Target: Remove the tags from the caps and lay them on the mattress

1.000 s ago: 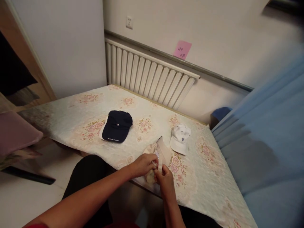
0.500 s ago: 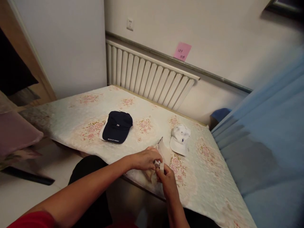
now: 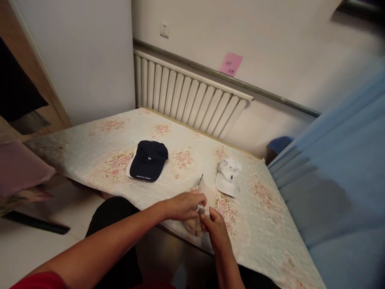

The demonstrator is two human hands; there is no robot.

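Note:
A beige cap (image 3: 208, 193) lies at the front edge of the bed, partly hidden by my hands. My left hand (image 3: 185, 205) is closed at its strap, with a small shiny metal buckle (image 3: 199, 208) at the fingertips. Pinching the strap end close by is my right hand (image 3: 217, 225), its thumb and fingers pressed together. To the left rests a navy cap (image 3: 152, 160) with white lettering on its brim. A white cap (image 3: 227, 176) with a small dark emblem sits to the right, beyond my right hand.
The flowered bed cover (image 3: 180, 180) spreads under the caps. Behind it are a white radiator (image 3: 189, 96) and a wall with a pink note (image 3: 231, 64). A blue curtain (image 3: 337, 180) hangs at the right, and pink fabric (image 3: 24, 168) is at the left.
My right hand has shifted slightly right and down, and the fingers at the buckle have changed position. The beige cap has turned a little; the other two caps are still.

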